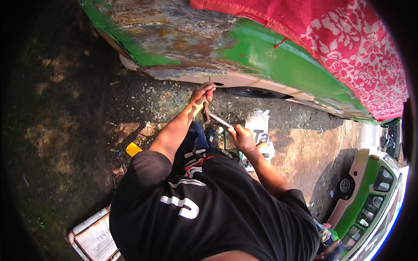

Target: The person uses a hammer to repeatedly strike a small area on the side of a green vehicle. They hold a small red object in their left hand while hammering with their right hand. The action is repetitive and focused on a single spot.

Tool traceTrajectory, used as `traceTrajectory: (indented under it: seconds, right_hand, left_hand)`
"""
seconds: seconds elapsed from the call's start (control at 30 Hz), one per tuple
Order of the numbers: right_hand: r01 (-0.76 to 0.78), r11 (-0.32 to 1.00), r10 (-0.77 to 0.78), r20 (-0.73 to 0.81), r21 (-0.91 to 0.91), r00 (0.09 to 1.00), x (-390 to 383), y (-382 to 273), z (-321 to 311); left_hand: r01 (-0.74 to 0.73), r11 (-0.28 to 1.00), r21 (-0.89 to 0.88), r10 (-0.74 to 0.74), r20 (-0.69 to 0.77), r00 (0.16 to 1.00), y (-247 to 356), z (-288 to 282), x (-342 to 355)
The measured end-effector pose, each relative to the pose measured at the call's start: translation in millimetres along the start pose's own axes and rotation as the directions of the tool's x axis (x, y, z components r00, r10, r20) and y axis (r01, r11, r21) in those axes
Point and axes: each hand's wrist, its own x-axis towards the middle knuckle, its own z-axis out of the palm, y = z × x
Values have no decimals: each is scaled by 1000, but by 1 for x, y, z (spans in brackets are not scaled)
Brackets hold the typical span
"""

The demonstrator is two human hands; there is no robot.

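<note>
Up against the lower edge of a green and pale pink vehicle body (191,78), my left hand (201,94) is closed around a tool with a red handle (210,94). Its working end is hidden, so I cannot tell its kind. My right hand (243,139) grips the metal shaft of a hammer (221,121). The hammer's brown, worn head (206,112) is just below the red handle; whether they touch I cannot tell. Close to the left fingers is a dark opening (218,84) in the pale lower panel. Bare, rusty-looking patches (165,32) cover part of the body above.
A red floral cloth (348,48) drapes over the vehicle, whose tyre (254,92) shows underneath. White printed sheets (261,130) and a yellow piece (133,149) lie on the rough ground. A white signboard (93,237) is at lower left. Another green vehicle (368,195) stands at right.
</note>
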Motion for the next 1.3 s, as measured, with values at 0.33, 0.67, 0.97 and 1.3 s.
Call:
traceTrajectory:
  seconds: [0.33, 0.67, 0.97, 1.3]
  right_hand:
    - [-32, 991, 37, -42, 127, 998, -4, -11, -3]
    - [-134, 967, 154, -78, 217, 985, -8, -7, -7]
    - [-210, 948, 224, -28, 240, 974, -12, -9, -7]
    - [-238, 941, 244, 4, 241, 970, -16, -8, -6]
  left_hand:
    - [48, 986, -157, -45, 26, 999, 12, -2, -2]
    - [142, 971, 190, -175, 167, 970, 32, -8, 7]
    - [-115, 979, 168, 81, 199, 977, 12, -9, -6]
    - [765, 348, -542, -744, 337, 577, 49, -14, -3]
